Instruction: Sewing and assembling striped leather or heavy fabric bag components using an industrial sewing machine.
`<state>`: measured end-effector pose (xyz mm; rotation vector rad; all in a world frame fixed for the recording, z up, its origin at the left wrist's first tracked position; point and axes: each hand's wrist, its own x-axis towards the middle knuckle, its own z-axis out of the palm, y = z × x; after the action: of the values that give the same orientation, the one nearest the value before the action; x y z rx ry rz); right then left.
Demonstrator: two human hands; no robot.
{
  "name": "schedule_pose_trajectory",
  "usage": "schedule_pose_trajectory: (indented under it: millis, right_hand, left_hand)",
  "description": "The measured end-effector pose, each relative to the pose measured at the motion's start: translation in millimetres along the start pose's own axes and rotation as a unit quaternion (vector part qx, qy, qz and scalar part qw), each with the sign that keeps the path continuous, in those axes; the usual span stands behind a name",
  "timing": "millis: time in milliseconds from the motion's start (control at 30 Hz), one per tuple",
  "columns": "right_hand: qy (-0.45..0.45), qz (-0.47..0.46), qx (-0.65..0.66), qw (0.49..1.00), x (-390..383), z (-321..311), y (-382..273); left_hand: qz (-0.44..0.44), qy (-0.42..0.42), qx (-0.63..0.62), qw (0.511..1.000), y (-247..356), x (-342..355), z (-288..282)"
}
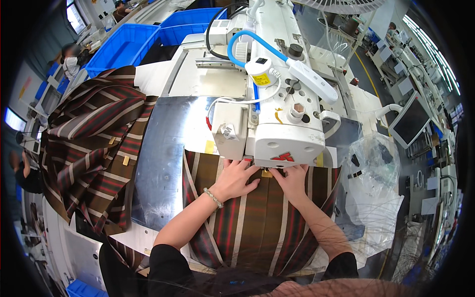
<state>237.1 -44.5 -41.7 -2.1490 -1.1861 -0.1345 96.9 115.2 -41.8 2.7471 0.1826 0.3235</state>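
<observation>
Brown striped fabric (252, 227) with red, black and pale bands lies beneath the head of a white sewing machine (292, 136). On the fabric, left of centre, rests my left hand (235, 179), its thumb apart and its fingers reaching under the machine head. My right hand (292, 182) presses on the cloth to the right, fingers stretched forward and thumb toward the middle. Between the two thumbs a small gold-coloured tab (266, 173) shows at the cloth's far edge. The machine head partly hides the fingertips of both hands.
At left a heap of the same striped fabric (94, 133) lies beside a shiny metal plate (161, 148). Blue bins (123, 47) stand behind it. Clear plastic bags (371, 173) and a screen on an arm (413, 119) are at right.
</observation>
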Motion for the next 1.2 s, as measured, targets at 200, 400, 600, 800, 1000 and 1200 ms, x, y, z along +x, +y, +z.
schedule_pose_trajectory:
  millis: [200, 400, 600, 800, 1000, 1200]
  right_hand:
    - [0.049, -0.057, 0.029, 0.997, -1, 10, 10]
    - [-0.045, -0.022, 0.035, 0.998, -1, 8, 16]
    - [-0.014, -0.081, 0.041, 0.996, 5, -4, 10]
    - [-0.027, -0.093, 0.033, 0.995, 0, -8, 8]
    - [0.001, -0.114, 0.024, 0.993, -2, -3, 8]
    - [0.019, -0.133, 0.010, 0.991, -2, -1, 7]
  left_hand:
    - [0.011, 0.003, -0.018, 1.000, -1, 1, 4]
    - [0.014, 0.004, -0.020, 1.000, -2, 2, 3]
    - [0.009, -0.013, 0.007, 1.000, 0, 2, 3]
    - [0.009, -0.003, 0.017, 1.000, 2, 2, 3]
    - [0.016, -0.001, 0.020, 1.000, 3, 2, 0]
    - [0.007, -0.011, 0.022, 1.000, 2, 2, 2]
